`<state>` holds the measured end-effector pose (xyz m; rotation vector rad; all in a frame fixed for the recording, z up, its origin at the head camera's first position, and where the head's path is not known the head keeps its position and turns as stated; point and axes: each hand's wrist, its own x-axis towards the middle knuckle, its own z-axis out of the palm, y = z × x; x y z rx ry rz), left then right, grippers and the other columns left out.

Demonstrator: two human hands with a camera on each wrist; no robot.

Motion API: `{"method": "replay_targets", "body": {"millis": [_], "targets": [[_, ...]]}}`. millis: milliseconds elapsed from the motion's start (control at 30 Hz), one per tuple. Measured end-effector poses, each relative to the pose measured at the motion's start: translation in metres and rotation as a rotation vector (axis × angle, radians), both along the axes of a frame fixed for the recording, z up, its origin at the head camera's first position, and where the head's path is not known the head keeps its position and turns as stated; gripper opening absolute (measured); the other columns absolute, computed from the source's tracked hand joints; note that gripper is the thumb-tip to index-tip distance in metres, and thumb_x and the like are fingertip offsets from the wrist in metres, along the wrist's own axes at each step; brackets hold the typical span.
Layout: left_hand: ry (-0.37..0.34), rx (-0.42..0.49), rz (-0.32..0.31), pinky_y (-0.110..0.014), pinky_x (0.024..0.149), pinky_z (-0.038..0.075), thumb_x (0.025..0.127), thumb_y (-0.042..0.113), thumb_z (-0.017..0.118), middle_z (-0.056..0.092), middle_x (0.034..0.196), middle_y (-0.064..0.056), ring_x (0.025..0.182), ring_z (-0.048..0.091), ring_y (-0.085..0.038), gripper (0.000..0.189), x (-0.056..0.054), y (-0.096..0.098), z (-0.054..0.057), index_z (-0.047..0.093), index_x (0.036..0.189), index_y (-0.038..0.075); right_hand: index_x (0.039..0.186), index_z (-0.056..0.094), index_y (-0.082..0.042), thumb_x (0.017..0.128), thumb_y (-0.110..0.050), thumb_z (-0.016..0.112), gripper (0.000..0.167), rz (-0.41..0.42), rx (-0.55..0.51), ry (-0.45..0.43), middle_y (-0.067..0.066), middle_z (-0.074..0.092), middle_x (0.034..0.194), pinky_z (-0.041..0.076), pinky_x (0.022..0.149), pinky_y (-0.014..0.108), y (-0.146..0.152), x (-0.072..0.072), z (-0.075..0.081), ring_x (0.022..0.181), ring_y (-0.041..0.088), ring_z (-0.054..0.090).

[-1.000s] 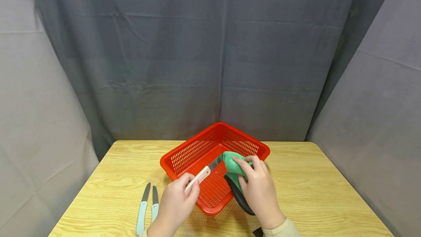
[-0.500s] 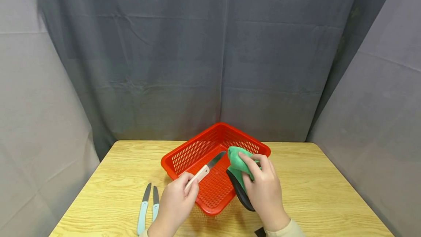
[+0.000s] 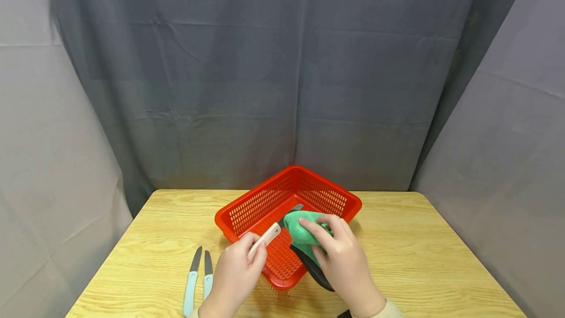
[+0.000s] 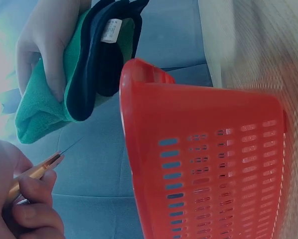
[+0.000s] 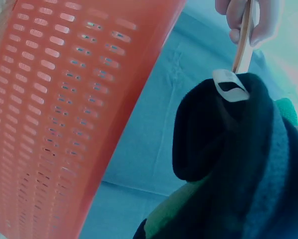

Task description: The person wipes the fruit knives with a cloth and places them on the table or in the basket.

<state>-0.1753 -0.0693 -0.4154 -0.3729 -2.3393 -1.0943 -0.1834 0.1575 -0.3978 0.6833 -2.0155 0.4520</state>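
My left hand (image 3: 236,271) grips a knife by its pale handle (image 3: 267,237), with the blade angled up and to the right over the red basket. In my right hand (image 3: 344,259) is a folded green cloth (image 3: 302,227) with a dark edge and a black flap hanging below. The cloth overlaps the middle of the blade, close to the handle, and the blade's tip (image 3: 298,207) shows beyond it. The left wrist view shows the cloth (image 4: 44,107) bunched under the fingers, with a white label (image 4: 111,31) on its dark part.
Under the hands stands a red perforated basket (image 3: 253,196), turned cornerwise on the wooden table (image 3: 419,249). Two knives with light blue handles, one left (image 3: 190,288) and one right (image 3: 208,283), lie left of my left hand. Grey curtains (image 3: 220,87) surround the table.
The cloth slid right off the knife's tip, baring the blade, then came back left and down over the blade toward the handle. My left hand and the knife have barely moved.
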Motion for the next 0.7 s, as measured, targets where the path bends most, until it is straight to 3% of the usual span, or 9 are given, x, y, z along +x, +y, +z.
{"method": "replay_targets", "body": {"millis": [200,433,700], "targets": [[0.007,-0.006,-0.011,-0.018,0.045,0.036,0.09,0.011,0.072,0.049,0.061,0.013,0.05,0.037,0.004,0.007,0.0002,-0.0006,-0.0012,0.067,0.088,0.016,0.124,0.073,-0.021,0.068,0.009,0.086,0.065,0.019,0.022,-0.086,0.008,0.063,0.109,0.06,0.073,0.037,-0.0039,0.0017,-0.0037,0.095,0.024,0.062],[0.008,-0.016,-0.006,-0.018,0.046,0.036,0.089,0.012,0.072,0.049,0.061,0.014,0.051,0.038,0.004,0.007,-0.0002,-0.0005,-0.0015,0.067,0.088,0.016,0.121,0.074,-0.019,0.063,0.01,0.089,0.067,0.037,0.03,-0.059,0.006,0.063,0.105,0.058,0.069,0.032,-0.0058,0.0009,-0.0039,0.088,0.019,0.06],[0.033,-0.023,-0.009,-0.017,0.047,0.035,0.087,0.012,0.072,0.048,0.061,0.015,0.051,0.037,0.004,0.008,0.0,-0.0009,-0.0025,0.067,0.087,0.018,0.123,0.074,-0.02,0.066,0.008,0.09,0.066,0.042,0.032,-0.106,0.004,0.062,0.106,0.057,0.071,0.029,-0.0066,0.0022,-0.0049,0.087,0.016,0.058]]}}
